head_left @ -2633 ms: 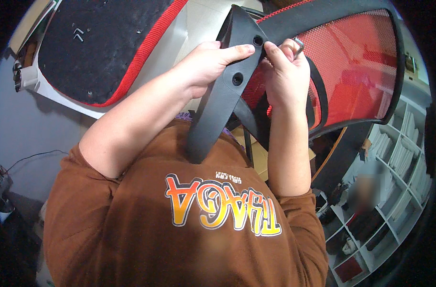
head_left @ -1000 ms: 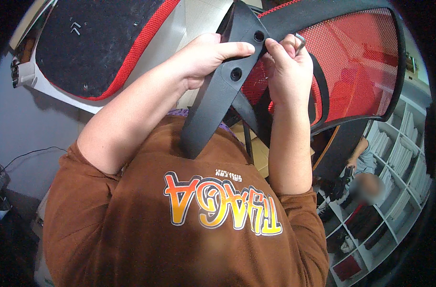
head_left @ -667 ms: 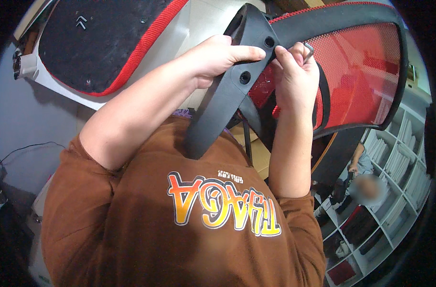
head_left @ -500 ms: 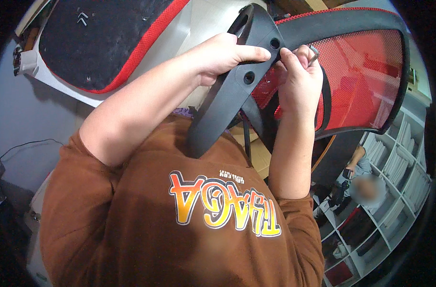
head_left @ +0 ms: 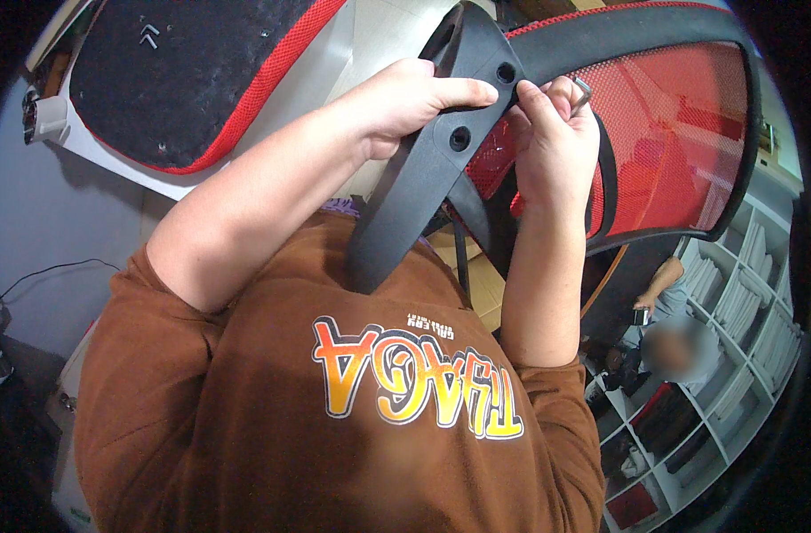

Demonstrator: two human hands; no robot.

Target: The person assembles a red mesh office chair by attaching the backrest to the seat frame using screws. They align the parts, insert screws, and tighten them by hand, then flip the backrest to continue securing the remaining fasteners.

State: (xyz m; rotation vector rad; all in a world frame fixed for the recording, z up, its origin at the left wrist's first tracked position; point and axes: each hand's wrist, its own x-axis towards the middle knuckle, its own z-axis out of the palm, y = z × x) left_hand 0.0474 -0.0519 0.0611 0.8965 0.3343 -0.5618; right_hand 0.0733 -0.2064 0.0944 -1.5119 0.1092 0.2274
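Note:
My left hand point(head_left: 423, 99) is wrapped round a black plastic chair armrest point(head_left: 401, 200), its thumb lying along the face between two round bolt holes. The armrest is a slanting loop whose lower end reaches my shirt. Close to its right edge, beside the upper hole, my right hand point(head_left: 555, 133) is closed in a pinch. A bent metal hex key point(head_left: 582, 95) sticks out from its curled fingers; the rest of the key is hidden. Behind both hands is a chair backrest point(head_left: 672, 133) of red mesh in a black frame.
A chair seat point(head_left: 183, 89), dark underside showing and red mesh at its rim, lies on a white surface at the upper left. Two small bent metal pieces point(head_left: 148, 35) rest on it. Another person point(head_left: 663, 293) is at the right, by white shelves point(head_left: 734, 346).
My hands keep their holds on the armrest and the hex key, with hardly any movement. The whole view has shifted slightly. At the right, the other person's arm and head have moved.

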